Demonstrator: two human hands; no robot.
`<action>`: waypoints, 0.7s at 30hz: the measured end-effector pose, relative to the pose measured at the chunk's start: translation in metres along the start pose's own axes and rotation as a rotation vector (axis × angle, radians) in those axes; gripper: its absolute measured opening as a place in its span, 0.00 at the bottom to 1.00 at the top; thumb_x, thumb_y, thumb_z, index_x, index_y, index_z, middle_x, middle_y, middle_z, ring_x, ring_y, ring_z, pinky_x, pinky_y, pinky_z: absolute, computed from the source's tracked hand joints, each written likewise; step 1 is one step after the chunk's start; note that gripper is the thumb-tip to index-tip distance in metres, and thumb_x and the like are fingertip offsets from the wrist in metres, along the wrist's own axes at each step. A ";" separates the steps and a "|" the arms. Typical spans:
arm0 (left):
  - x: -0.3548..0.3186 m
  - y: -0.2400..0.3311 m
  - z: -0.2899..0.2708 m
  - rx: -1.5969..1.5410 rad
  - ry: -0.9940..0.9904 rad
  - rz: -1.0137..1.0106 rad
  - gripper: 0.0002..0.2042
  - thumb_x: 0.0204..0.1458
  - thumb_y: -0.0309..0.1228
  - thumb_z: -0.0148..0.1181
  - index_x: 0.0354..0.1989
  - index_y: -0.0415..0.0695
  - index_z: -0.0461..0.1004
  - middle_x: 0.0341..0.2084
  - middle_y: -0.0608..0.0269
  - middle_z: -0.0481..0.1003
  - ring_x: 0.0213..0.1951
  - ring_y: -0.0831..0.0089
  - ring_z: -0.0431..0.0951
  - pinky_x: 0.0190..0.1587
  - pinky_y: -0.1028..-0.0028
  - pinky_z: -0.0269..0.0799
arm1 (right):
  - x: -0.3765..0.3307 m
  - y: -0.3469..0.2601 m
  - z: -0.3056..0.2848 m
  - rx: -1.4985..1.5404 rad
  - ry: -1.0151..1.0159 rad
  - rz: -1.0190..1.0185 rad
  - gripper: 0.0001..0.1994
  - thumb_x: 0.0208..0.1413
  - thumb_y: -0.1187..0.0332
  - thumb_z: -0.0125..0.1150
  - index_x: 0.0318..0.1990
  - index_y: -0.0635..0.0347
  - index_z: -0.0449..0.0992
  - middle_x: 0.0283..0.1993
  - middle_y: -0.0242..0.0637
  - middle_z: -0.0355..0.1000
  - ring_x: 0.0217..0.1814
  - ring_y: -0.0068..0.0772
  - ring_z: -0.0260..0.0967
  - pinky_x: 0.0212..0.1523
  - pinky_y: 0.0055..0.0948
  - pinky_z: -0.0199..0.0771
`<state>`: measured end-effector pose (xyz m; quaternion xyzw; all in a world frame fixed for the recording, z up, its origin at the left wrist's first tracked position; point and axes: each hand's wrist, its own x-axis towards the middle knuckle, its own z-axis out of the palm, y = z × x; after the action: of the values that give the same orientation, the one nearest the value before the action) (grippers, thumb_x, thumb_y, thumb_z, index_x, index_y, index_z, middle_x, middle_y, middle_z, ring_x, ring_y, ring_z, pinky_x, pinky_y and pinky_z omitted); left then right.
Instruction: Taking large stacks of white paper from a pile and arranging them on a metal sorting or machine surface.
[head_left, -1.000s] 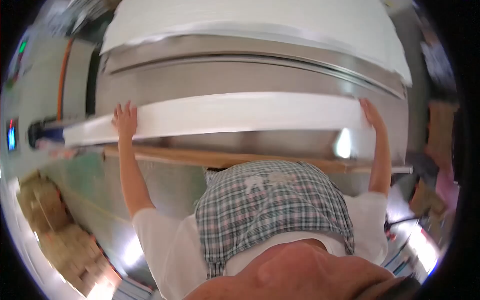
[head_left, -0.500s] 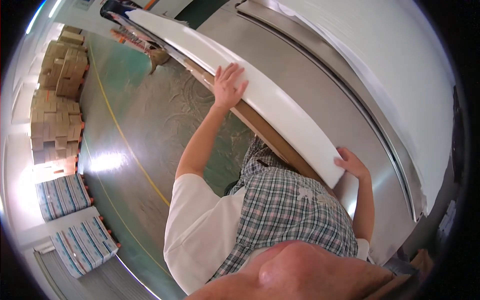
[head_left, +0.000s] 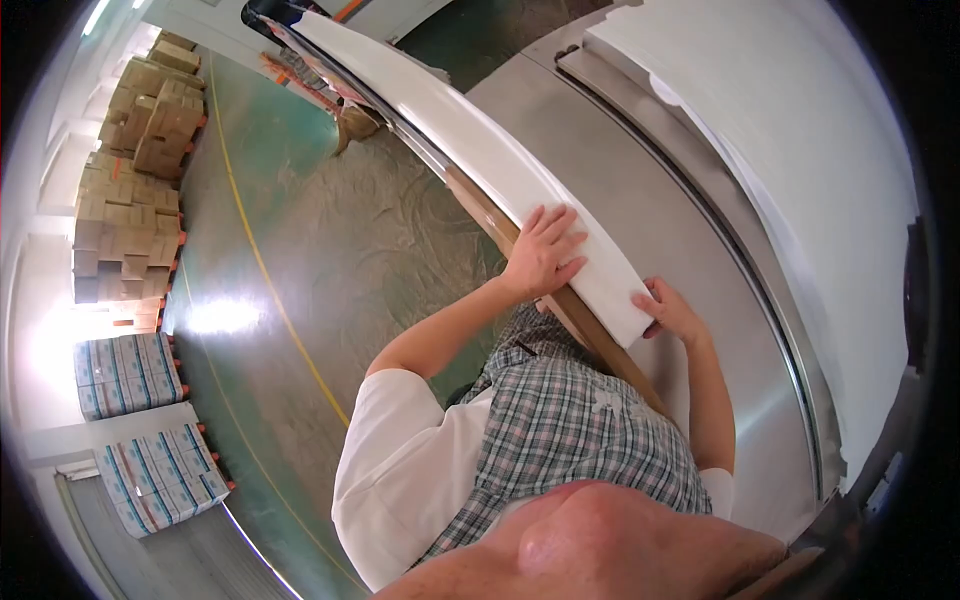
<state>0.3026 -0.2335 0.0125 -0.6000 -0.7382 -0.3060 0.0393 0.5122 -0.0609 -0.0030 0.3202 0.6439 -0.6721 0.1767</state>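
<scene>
Long, white, smooth-surfaced strip [head_left: 465, 125] already lies lengthwise along the grey metal table [head_left: 620, 170]; neither bare hand is off it yet. The left hand [head_left: 545, 250] spreads flat; the right hand [head_left: 668, 310] curls at the near end, whether pinching I cannot tell. Its underside is hidden.

Brown cartons [head_left: 125, 235] and blue-white boxes [head_left: 160, 478] stand stacked beside a yellow-lined floor [head_left: 275, 375].
</scene>
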 end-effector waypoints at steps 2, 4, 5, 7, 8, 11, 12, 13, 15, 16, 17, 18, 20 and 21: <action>0.006 -0.014 -0.014 -0.071 -0.117 0.033 0.15 0.41 0.32 0.58 0.40 0.44 0.70 0.48 0.51 0.65 0.53 0.57 0.62 0.57 0.54 0.50 | 0.015 -0.014 0.009 0.017 0.025 0.012 0.26 0.48 0.52 0.54 0.44 0.67 0.60 0.36 0.41 0.67 0.24 0.31 0.69 0.17 0.24 0.72; 0.017 -0.033 -0.026 -0.132 -0.129 0.052 0.15 0.41 0.32 0.59 0.40 0.45 0.71 0.46 0.52 0.65 0.52 0.58 0.63 0.57 0.55 0.51 | 0.037 -0.030 0.019 -0.003 0.059 -0.052 0.26 0.48 0.51 0.54 0.44 0.66 0.62 0.36 0.41 0.67 0.26 0.29 0.69 0.18 0.23 0.71; 0.026 -0.042 -0.033 -0.147 -0.158 0.054 0.15 0.41 0.31 0.59 0.40 0.45 0.71 0.46 0.52 0.66 0.51 0.58 0.63 0.57 0.55 0.51 | 0.050 -0.037 0.024 -0.001 0.077 -0.059 0.25 0.49 0.51 0.54 0.45 0.65 0.62 0.35 0.40 0.67 0.26 0.28 0.68 0.18 0.22 0.71; 0.051 -0.058 -0.046 -0.165 -0.200 0.096 0.15 0.41 0.31 0.59 0.40 0.45 0.71 0.45 0.53 0.66 0.49 0.59 0.65 0.56 0.56 0.52 | 0.074 -0.057 0.040 0.042 0.122 -0.090 0.24 0.50 0.53 0.53 0.46 0.63 0.62 0.35 0.39 0.67 0.27 0.26 0.68 0.20 0.21 0.70; 0.066 -0.067 -0.050 -0.163 -0.209 0.131 0.15 0.41 0.30 0.59 0.40 0.45 0.71 0.45 0.54 0.66 0.48 0.59 0.66 0.56 0.56 0.52 | 0.083 -0.067 0.049 0.079 0.143 -0.119 0.22 0.50 0.55 0.53 0.47 0.61 0.62 0.34 0.37 0.67 0.27 0.25 0.67 0.21 0.21 0.70; 0.123 -0.108 -0.037 -0.254 -0.142 0.191 0.13 0.42 0.30 0.58 0.39 0.45 0.71 0.41 0.56 0.69 0.45 0.59 0.68 0.51 0.61 0.60 | 0.100 -0.067 0.050 0.093 0.150 -0.253 0.17 0.51 0.62 0.54 0.46 0.61 0.64 0.30 0.34 0.68 0.28 0.22 0.66 0.29 0.22 0.70; 0.144 -0.123 -0.030 -0.301 -0.109 0.212 0.13 0.43 0.30 0.58 0.39 0.45 0.71 0.40 0.56 0.70 0.43 0.58 0.70 0.48 0.63 0.63 | 0.101 -0.060 0.039 0.105 0.178 -0.236 0.17 0.51 0.62 0.54 0.46 0.61 0.64 0.30 0.34 0.68 0.28 0.22 0.66 0.29 0.22 0.70; 0.167 -0.132 -0.027 -0.326 -0.156 0.082 0.13 0.44 0.31 0.57 0.39 0.43 0.71 0.38 0.57 0.72 0.42 0.60 0.71 0.45 0.67 0.65 | 0.098 -0.050 0.026 0.179 0.323 -0.292 0.17 0.52 0.61 0.53 0.46 0.60 0.65 0.30 0.35 0.68 0.29 0.22 0.66 0.29 0.21 0.70; 0.211 -0.163 -0.007 -0.392 -0.141 -0.094 0.12 0.46 0.33 0.56 0.39 0.41 0.72 0.33 0.58 0.74 0.39 0.66 0.74 0.40 0.72 0.67 | 0.086 -0.030 -0.005 0.353 0.583 -0.302 0.17 0.53 0.58 0.51 0.45 0.60 0.66 0.30 0.36 0.69 0.29 0.23 0.67 0.30 0.21 0.70; 0.238 -0.179 0.011 -0.445 -0.081 -0.132 0.13 0.47 0.34 0.55 0.38 0.40 0.72 0.31 0.58 0.75 0.38 0.70 0.74 0.38 0.74 0.68 | 0.073 -0.017 -0.026 0.458 0.708 -0.252 0.18 0.54 0.56 0.49 0.44 0.60 0.66 0.30 0.36 0.69 0.30 0.24 0.68 0.30 0.21 0.70; 0.262 -0.192 0.023 -0.460 -0.056 -0.218 0.12 0.47 0.34 0.55 0.38 0.40 0.73 0.30 0.59 0.75 0.36 0.73 0.74 0.38 0.76 0.67 | 0.061 0.000 -0.044 0.562 0.817 -0.186 0.19 0.55 0.54 0.47 0.43 0.61 0.67 0.30 0.37 0.69 0.30 0.25 0.69 0.30 0.21 0.70; 0.286 -0.203 0.037 -0.480 -0.031 -0.300 0.12 0.47 0.34 0.54 0.38 0.40 0.74 0.29 0.61 0.75 0.35 0.77 0.73 0.37 0.77 0.67 | 0.044 0.017 -0.057 0.664 0.932 -0.116 0.20 0.55 0.52 0.45 0.42 0.61 0.67 0.31 0.37 0.70 0.30 0.26 0.69 0.30 0.21 0.70; 0.320 -0.239 0.077 -0.536 0.095 -0.313 0.12 0.47 0.35 0.54 0.35 0.39 0.74 0.27 0.58 0.75 0.32 0.73 0.74 0.36 0.75 0.67 | 0.020 0.041 -0.073 0.769 1.098 -0.093 0.20 0.56 0.52 0.44 0.42 0.62 0.66 0.31 0.38 0.70 0.30 0.27 0.70 0.29 0.21 0.70; 0.330 -0.254 0.095 -0.581 0.223 -0.327 0.13 0.46 0.36 0.53 0.33 0.39 0.74 0.26 0.56 0.75 0.28 0.70 0.74 0.34 0.74 0.67 | 0.015 0.047 -0.077 0.805 1.169 -0.090 0.19 0.56 0.53 0.45 0.40 0.62 0.65 0.30 0.38 0.69 0.29 0.27 0.69 0.28 0.21 0.70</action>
<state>0.0093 0.0745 -0.0269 -0.4227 -0.6978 -0.5691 -0.1020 0.5473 0.0120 -0.0461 0.6417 0.3474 -0.5828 -0.3576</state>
